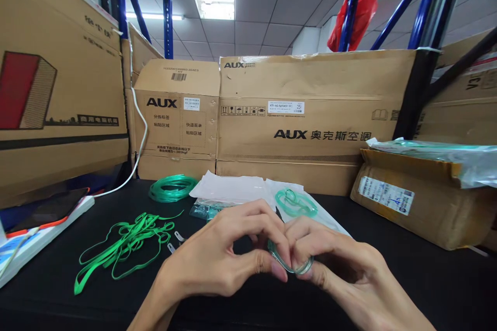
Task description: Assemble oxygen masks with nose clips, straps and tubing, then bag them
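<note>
Both of my hands meet just above the black tabletop, near the middle of the head view. A small loop of clear greenish tubing (pixel 306 268) is pinched between them. My left hand (pixel 229 253) grips it with thumb and fingers closed, and my right hand (pixel 337 258) holds the other side in the same way. The fingers hide part of the loop. Behind my hands, a pale green tubing coil (pixel 297 204) lies on white paper (pixel 328 215). Two small silver metal tabs with holes (pixel 179 236) show beside my left wrist.
At left lie a tangle of flat green strap (pixel 128 243), a green tubing coil (pixel 173 189), and a phone (pixel 50 209) by a white cable. White sheets (pixel 233 187) cover clear bags. Cardboard boxes (pixel 310 83) wall the back; an open carton (pixel 411 207) stands right.
</note>
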Demonstrator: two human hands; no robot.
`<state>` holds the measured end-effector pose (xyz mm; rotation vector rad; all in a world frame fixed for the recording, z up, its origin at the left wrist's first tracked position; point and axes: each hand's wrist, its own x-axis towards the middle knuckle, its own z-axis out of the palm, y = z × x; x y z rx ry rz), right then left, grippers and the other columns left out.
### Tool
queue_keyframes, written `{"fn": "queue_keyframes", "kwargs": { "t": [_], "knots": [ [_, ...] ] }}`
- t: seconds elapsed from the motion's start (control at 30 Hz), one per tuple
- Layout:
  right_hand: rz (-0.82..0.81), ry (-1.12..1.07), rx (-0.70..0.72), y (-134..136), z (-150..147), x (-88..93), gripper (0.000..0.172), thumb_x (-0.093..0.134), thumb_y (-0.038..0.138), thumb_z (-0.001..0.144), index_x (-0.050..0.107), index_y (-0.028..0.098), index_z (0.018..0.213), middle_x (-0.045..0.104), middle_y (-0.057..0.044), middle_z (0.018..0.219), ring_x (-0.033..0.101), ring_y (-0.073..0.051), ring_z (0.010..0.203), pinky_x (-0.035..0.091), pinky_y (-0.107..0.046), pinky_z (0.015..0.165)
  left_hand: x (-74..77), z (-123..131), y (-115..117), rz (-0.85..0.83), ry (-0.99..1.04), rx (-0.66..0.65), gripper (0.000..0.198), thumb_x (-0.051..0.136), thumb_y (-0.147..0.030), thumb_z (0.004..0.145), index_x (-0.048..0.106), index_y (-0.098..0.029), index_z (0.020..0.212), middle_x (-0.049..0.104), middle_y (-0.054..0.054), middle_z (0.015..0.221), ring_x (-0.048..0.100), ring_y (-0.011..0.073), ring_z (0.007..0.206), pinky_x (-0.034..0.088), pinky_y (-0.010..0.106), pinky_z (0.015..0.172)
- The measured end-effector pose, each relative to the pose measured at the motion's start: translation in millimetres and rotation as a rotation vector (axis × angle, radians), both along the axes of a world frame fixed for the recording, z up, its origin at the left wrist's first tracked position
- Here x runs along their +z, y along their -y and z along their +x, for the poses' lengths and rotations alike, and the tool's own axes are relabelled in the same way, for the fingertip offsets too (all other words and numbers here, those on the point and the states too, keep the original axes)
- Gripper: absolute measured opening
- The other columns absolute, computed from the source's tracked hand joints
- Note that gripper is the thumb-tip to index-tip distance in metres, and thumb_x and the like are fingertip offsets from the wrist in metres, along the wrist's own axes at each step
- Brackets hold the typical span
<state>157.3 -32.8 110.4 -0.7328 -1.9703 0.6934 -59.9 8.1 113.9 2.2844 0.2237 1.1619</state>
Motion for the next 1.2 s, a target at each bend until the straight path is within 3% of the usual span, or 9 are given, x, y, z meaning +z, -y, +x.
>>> {"fn": "queue_keyframes", "kwargs": {
  "t": [0.2,0.47,0.77,1.03,1.2],
  "knots": [
    [0.008,-0.028,-0.007,0.7,-2.5,0.3,0.018,0.067,0.026,0.098,0.077,0.033,0.086,0.072,0.002,0.09,0.068,-0.018,0.085,0.054,-0.029,0.079,-1.0,-2.2,0.3,-0.033,-0.016,0.001,0.016,0.068,-0.001,0.091,0.069,-0.017,0.085,0.065,0.001,0.096,0.06,0.0154,0.09,0.047,0.026,0.083],
    [0.103,-0.089,-0.013,-5.7,-7.8,-6.8,0.029,0.068,0.015,0.095,0.08,0.038,0.086,0.064,0.002,0.089,0.062,-0.016,0.081,0.053,-0.025,0.073,-5.7,1.4,-3.2,-0.069,-0.024,-0.031,0.015,0.061,-0.004,0.091,0.064,-0.018,0.086,0.063,0.002,0.096,0.06,0.0176,0.093,0.045,0.029,0.085],
    [0.028,-0.074,-0.041,3.8,-6.7,-5.8,0.018,0.07,0.037,0.097,0.078,0.036,0.081,0.063,0.002,0.091,0.062,-0.018,0.087,0.053,-0.03,0.081,-2.5,0.2,-0.4,-0.006,-0.032,-0.052,0.025,0.059,0.005,0.091,0.067,-0.019,0.086,0.059,0.0,0.102,0.061,0.0147,0.101,0.045,0.026,0.093],
    [-0.01,-0.039,-0.048,-3.2,-8.3,-6.5,0.016,0.068,0.035,0.098,0.069,0.03,0.083,0.068,0.003,0.091,0.064,-0.019,0.089,0.052,-0.031,0.091,-1.7,-4.1,-4.1,0.017,-0.058,0.014,0.025,0.06,0.002,0.096,0.07,-0.02,0.09,0.059,0.001,0.102,0.059,0.0147,0.097,0.046,0.026,0.091],
    [0.036,-0.078,-0.111,-7.2,-2.7,-7.4,0.005,0.075,0.034,0.093,0.07,0.033,0.095,0.071,0.004,0.098,0.067,-0.019,0.095,0.055,-0.027,0.086,-0.8,-6.5,-5.6,0.025,-0.005,0.035,0.008,0.072,-0.013,0.096,0.073,-0.02,0.091,0.062,0.003,0.103,0.061,0.0174,0.097,0.048,0.029,0.091]
  ]
}}
